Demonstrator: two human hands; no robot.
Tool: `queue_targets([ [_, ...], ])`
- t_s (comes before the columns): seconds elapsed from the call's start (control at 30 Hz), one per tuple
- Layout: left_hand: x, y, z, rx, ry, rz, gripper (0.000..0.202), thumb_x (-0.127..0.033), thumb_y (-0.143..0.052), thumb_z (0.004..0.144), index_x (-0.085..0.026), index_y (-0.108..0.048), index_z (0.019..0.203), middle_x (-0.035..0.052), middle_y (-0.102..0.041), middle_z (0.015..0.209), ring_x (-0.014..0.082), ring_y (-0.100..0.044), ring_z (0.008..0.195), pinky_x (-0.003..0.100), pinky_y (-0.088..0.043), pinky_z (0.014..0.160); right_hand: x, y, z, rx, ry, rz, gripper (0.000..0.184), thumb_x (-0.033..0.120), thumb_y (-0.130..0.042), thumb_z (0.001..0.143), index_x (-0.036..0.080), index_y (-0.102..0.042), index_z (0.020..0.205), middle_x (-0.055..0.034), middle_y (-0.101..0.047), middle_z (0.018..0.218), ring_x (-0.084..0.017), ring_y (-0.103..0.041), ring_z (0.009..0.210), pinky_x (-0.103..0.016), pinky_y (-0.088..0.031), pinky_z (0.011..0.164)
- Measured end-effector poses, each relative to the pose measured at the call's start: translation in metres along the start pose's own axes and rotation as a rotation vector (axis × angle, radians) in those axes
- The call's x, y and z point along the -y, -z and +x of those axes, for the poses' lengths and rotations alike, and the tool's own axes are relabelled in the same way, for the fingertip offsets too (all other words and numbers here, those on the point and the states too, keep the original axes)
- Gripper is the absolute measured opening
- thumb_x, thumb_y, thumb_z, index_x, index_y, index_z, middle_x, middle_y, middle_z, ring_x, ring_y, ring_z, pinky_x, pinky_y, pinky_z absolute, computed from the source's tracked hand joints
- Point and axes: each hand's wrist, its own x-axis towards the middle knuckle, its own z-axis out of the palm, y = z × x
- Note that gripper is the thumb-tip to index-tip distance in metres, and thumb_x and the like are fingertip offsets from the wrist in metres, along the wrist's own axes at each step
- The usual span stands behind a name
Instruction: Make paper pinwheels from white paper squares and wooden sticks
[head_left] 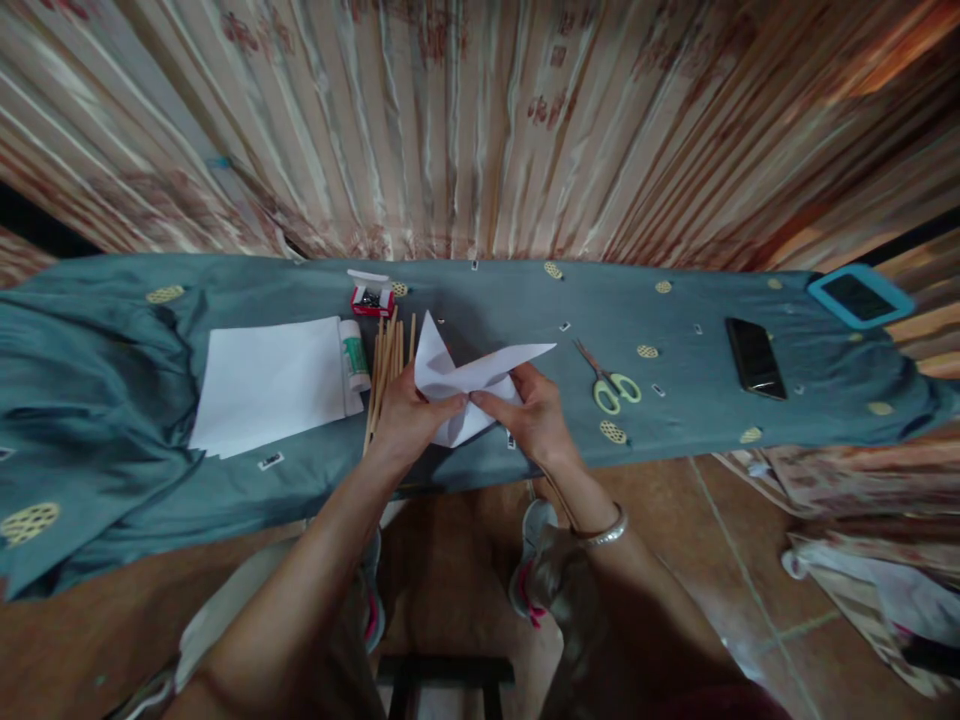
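Note:
A white sheet of paper [469, 375], cut or folded into pointed flaps, is held between my two hands over the front half of the table. My left hand [411, 412] pinches its left side, the thumb pressed near the middle. From the right, my right hand [536, 412] grips it the same way, and the two thumb tips almost meet at the centre. The fingers behind the paper are hidden. Several thin wooden sticks [384, 365] lie just beyond and beside my left hand. Scissors with light green handles [616, 388] rest to the right of my right hand.
On the blue-green tablecloth [495, 290] lie a stack of white paper [270, 385], a glue stick [355, 355] and a small open red box [373, 298]. Farther right are a black phone [755, 357] and a blue-framed device [861, 297]. A pleated curtain [465, 130] hangs behind.

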Motion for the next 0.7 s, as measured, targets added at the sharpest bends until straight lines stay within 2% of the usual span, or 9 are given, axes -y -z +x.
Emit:
queue_targets([
  [0.2, -0.0011, 0.0027, -0.0016, 0.005, 0.062, -0.04, 0.058, -0.025, -0.078, 0.052, -0.014, -0.065, 0.107, 0.0047, -0.074, 0.087, 0.0234, -0.07, 0.081, 0.036, -0.056, 0.075, -0.0044, -0.0017, -0.0007, 0.006, -0.024, -0.037, 0.036, 0.034, -0.077, 0.063, 0.02, -0.063, 0.092, -0.003, -0.073, 0.085, -0.019, -0.066, 0.072, -0.031, -0.053, 0.066],
  [0.33, -0.0021, 0.0031, -0.0021, 0.012, 0.068, -0.07, 0.064, -0.026, -0.079, 0.051, -0.014, -0.063, 0.112, 0.0048, -0.075, 0.091, 0.023, -0.07, 0.082, 0.036, -0.056, 0.078, -0.0035, 0.0005, 0.0006, 0.045, -0.041, 0.029, 0.039, 0.033, -0.08, 0.059, 0.021, -0.063, 0.093, -0.0027, -0.073, 0.087, -0.019, -0.066, 0.074, -0.033, -0.054, 0.07],
  [0.5, 0.0, 0.0054, -0.0031, 0.045, 0.08, -0.05, 0.062, -0.026, -0.079, 0.049, -0.015, -0.064, 0.109, 0.0057, -0.075, 0.09, 0.0261, -0.07, 0.083, 0.04, -0.056, 0.077, -0.0013, 0.0055, 0.0006, 0.099, -0.083, 0.045, 0.039, 0.035, -0.082, 0.056, 0.019, -0.065, 0.087, -0.003, -0.074, 0.084, -0.02, -0.068, 0.074, -0.033, -0.055, 0.071],
  [0.7, 0.0063, 0.0055, -0.0073, 0.063, 0.066, 0.044, 0.064, -0.03, -0.078, 0.054, -0.015, -0.063, 0.113, 0.0076, -0.074, 0.096, 0.028, -0.069, 0.091, 0.041, -0.055, 0.08, -0.0037, 0.0041, -0.0029, 0.071, -0.109, 0.061, 0.04, 0.033, -0.083, 0.053, 0.018, -0.066, 0.086, -0.0028, -0.075, 0.083, -0.019, -0.068, 0.071, -0.031, -0.055, 0.068],
])
